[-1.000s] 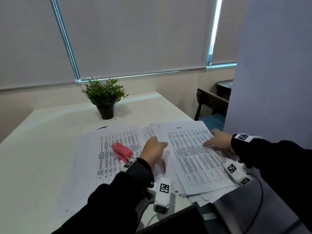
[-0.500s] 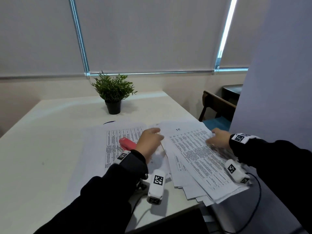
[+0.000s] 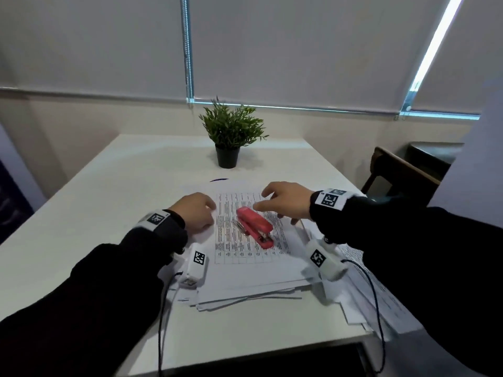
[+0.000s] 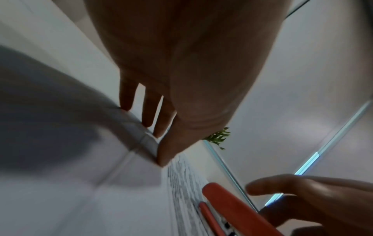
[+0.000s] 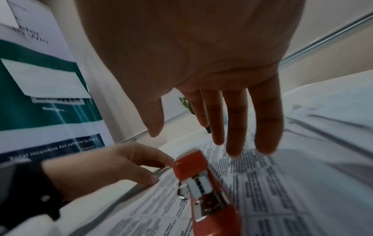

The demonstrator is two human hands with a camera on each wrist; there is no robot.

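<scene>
A red stapler [image 3: 254, 227] [image 5: 201, 183] [image 4: 232, 204] lies on top of a stack of printed sheets [image 3: 245, 270] in the middle of the white table [image 3: 81, 240]. My right hand [image 3: 283, 204] [image 5: 232, 127] hovers just above and beyond the stapler, fingers straight and spread, holding nothing. My left hand [image 3: 196, 212] [image 4: 157, 127] sits at the stack's left edge. Its fingertips touch that edge and its thumb lies on the top sheet; it grips nothing. A second spread of papers [image 3: 375, 295] lies under my right forearm.
A small potted plant [image 3: 231, 137] stands at the back of the table. A wooden chair [image 3: 394, 172] is off the table's right side, beside a grey partition [image 3: 479, 159]. Closed blinds cover the window behind. Cables [image 3: 163, 322] trail from both wrists to the near edge.
My right hand left the right-hand pile and swung left to hover over the stapler. My left hand shifted to the left edge of the stapler's stack. The head view turned left.
</scene>
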